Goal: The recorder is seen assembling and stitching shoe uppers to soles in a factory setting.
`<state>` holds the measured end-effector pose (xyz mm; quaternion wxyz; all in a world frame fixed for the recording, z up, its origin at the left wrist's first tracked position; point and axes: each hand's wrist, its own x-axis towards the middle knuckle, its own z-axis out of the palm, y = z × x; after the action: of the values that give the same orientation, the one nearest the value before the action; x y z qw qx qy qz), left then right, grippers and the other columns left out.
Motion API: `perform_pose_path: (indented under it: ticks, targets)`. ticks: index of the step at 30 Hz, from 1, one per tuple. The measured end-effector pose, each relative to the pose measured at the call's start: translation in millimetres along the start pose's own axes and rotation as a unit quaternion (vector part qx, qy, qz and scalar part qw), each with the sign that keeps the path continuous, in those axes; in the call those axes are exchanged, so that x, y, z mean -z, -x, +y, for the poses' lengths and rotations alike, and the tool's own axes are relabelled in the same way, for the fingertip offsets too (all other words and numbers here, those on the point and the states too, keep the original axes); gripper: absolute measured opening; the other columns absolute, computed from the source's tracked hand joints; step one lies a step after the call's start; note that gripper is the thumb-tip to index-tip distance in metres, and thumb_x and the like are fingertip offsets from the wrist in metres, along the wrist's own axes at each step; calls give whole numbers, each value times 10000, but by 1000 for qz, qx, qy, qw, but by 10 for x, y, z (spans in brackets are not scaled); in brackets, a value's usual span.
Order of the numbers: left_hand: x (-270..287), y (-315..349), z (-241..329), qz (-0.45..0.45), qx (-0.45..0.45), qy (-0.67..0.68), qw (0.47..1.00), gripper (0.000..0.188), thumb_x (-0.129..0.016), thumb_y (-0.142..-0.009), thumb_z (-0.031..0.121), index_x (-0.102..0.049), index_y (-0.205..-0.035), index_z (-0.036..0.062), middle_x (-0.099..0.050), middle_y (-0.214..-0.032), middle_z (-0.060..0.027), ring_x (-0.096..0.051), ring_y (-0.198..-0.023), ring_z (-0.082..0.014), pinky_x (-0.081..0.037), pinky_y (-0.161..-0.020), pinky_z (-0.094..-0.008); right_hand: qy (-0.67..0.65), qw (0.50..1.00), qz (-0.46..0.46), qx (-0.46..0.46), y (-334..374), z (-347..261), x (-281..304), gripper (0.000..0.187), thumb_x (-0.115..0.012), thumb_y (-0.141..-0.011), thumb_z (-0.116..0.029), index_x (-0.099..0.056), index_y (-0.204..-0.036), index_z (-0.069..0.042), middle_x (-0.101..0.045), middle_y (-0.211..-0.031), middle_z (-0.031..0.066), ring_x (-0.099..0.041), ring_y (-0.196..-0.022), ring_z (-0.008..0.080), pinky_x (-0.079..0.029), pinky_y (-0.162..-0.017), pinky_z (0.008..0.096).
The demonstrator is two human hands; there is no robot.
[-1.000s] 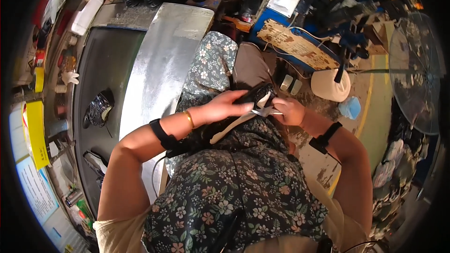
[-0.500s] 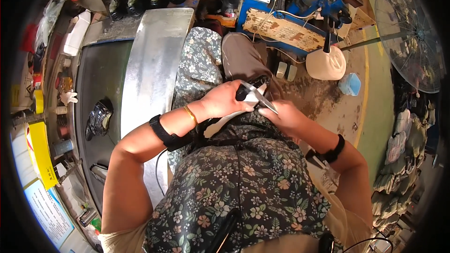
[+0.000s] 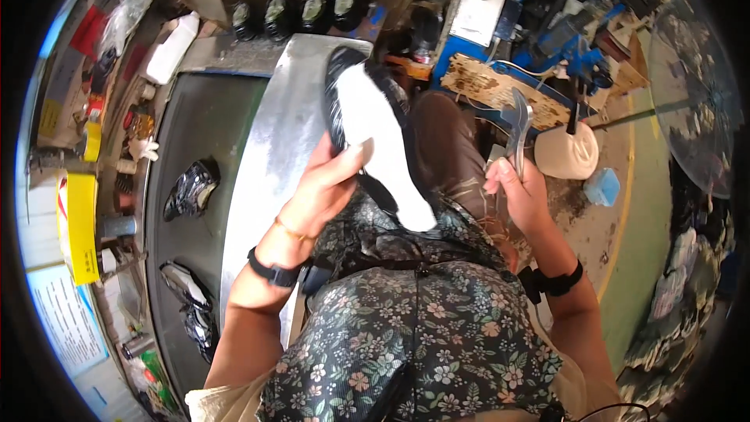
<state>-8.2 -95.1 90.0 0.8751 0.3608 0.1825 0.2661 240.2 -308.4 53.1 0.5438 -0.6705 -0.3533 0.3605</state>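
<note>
The left hand (image 3: 324,187) is gripping a black shoe upper with a white insole (image 3: 375,137), raised above the grey metal desk (image 3: 266,164). The right hand (image 3: 519,195) is closing around clear-handled scissors (image 3: 517,129), blades pointing upward, just beside the shoe.

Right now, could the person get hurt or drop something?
Maybe. The right hand holds a curved metal tool with its tip pointing up, close to the left hand; a slip might nick the fingers. The left hand holds the shoe piece with the white sole up over the lap, off the metal table. If the grip loosens, it could fall to the cluttered floor.
</note>
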Motion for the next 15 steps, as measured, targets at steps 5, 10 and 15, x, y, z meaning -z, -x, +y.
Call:
perform_pose_path:
  ticks: [5,10,15]
  targets:
    - [297,602,-208,70,44,-31,996,537,-732,-861,187,-515,-1303,-26,-628,-1208,-199,-622,-1116,-280,-500,-979,-420,-21,983,-86,-161,-155,-339,-121,373,-461,-1035,-325,-574,-884,-3,-617,-796,65,-601,-671,124,-513,-636,279]
    - [409,960,-225,118,112,24,986,516,-742,-802,44,-543,-1269,-50,-646,-1163,-149,-634,-1058,-213,-512,-933,-332,15,971,-228,-74,-159,-1103,-477,261,-500,-990,-223,-561,-873,2,-610,-785,101,-617,-677,174,-510,-638,331]
    - [618,932,108,5,224,-270,936,638,-824,-752,119,-506,-1291,-8,-636,-1110,-73,-588,-1020,-134,-477,-891,-274,242,856,-454,38,-154,-1030,-918,281,-571,-960,-261,-550,-839,-8,-590,-762,192,-605,-690,379,-472,-640,463]
